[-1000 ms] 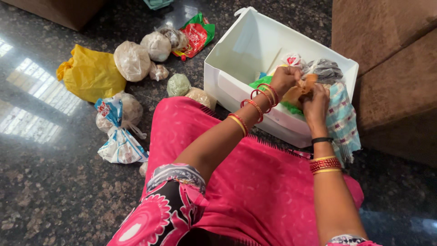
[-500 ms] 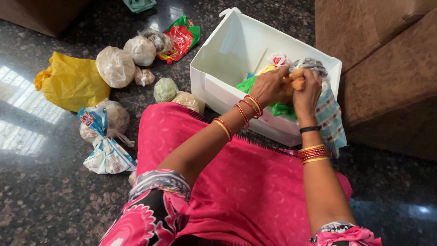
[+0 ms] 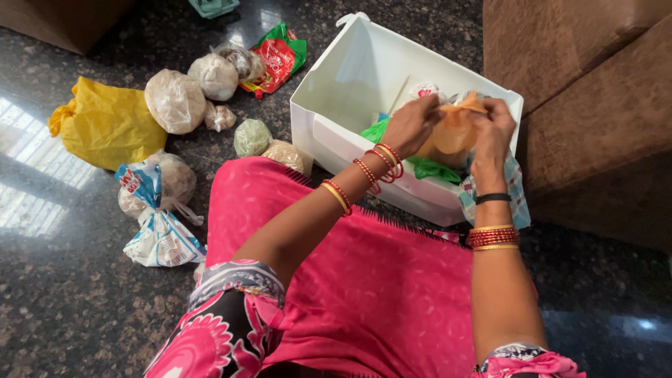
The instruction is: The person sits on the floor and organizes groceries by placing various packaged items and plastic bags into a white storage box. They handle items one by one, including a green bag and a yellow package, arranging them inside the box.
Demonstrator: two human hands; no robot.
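An orange-brown plastic bag is held over the near right part of a white plastic bin, which stands on a dark speckled stone floor. The bag's top is gripped at its left side by the closed fingers of the left hand and at its right side by the closed fingers of the right hand; the filled body of the bag is seen hanging between them. Green plastic is visible beneath the bag inside the bin, and a checked cloth is draped over the bin's right corner. Left of the bin, a yellow bag, several tied clear pouches of pale contents, a small greenish pouch, a red and green packet and a blue and white printed bag are laid on the floor. A pink garment is shown in the foreground
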